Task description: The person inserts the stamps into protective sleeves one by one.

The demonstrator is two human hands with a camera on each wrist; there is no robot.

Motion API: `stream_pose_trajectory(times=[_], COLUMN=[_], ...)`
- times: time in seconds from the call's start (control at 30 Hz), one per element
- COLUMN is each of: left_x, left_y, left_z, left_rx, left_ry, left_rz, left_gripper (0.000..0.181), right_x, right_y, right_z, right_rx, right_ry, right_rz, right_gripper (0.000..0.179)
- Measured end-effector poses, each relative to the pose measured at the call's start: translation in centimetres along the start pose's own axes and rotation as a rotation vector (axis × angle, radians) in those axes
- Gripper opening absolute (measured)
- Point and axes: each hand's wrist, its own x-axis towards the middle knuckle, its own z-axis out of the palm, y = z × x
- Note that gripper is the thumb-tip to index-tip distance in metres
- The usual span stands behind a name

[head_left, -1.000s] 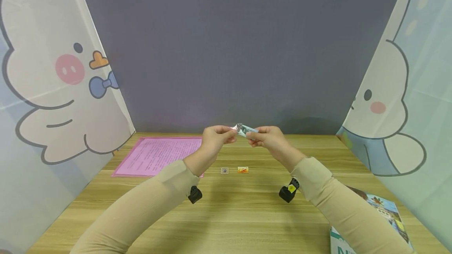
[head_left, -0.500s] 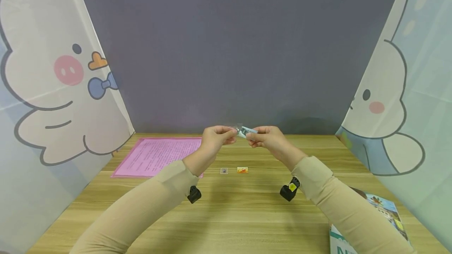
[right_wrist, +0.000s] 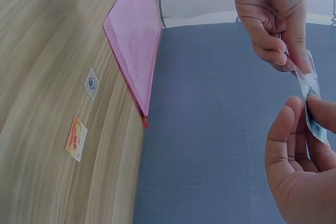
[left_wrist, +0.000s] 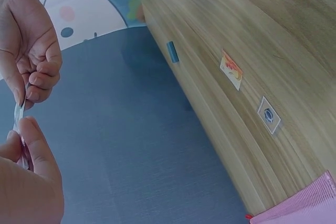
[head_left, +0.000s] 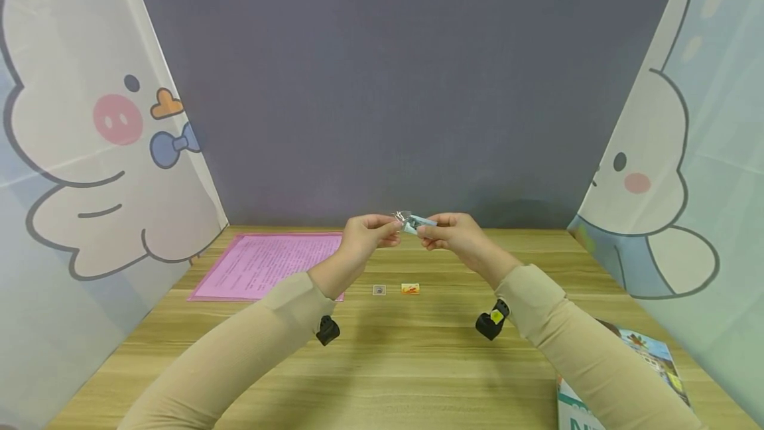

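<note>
Both hands are raised over the far part of the table, thumbs and fingers meeting at a small pale-blue postage stamp point(head_left: 413, 223) and a clear plastic sleeve point(head_left: 402, 216). My left hand point(head_left: 373, 234) pinches the sleeve at its left end. My right hand point(head_left: 452, 232) pinches the stamp's right end. In the right wrist view, the stamp's toothed edge point(right_wrist: 318, 129) shows between the right thumb and fingers, with the sleeve point(right_wrist: 308, 74) running up to the left fingers. How far the stamp lies inside the sleeve I cannot tell.
Flat on the wooden table point(head_left: 382, 377) lie a small grey stamp point(head_left: 379, 290) and an orange-yellow stamp point(head_left: 410, 288). A pink mesh folder point(head_left: 268, 264) with a printed sheet is at left, a book point(head_left: 650, 357) at right. A small teal piece point(left_wrist: 172, 52) lies near the far edge.
The clear sleeve's upper part changes shape slightly between the fingers, with its glints shifting. Both hands stay nearly in place and keep their grip.
</note>
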Motion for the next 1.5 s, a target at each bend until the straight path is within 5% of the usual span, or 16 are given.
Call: stream_pose_trajectory(times=[0.63, 1.5], left_x=[-0.27, -0.49], left_y=[-0.03, 0.03], left_z=[-0.10, 0.30], left_rx=[0.039, 0.080], left_ry=[-0.033, -0.028], left_rz=[-0.006, -0.012], left_gripper=[0.024, 0.023], right_x=[-0.32, -0.03], right_y=[-0.14, -0.69], right_z=[-0.09, 0.04], right_rx=[-0.027, -0.128], right_ry=[-0.064, -0.020], right_rz=[-0.040, -0.049], right_gripper=[0.030, 0.028])
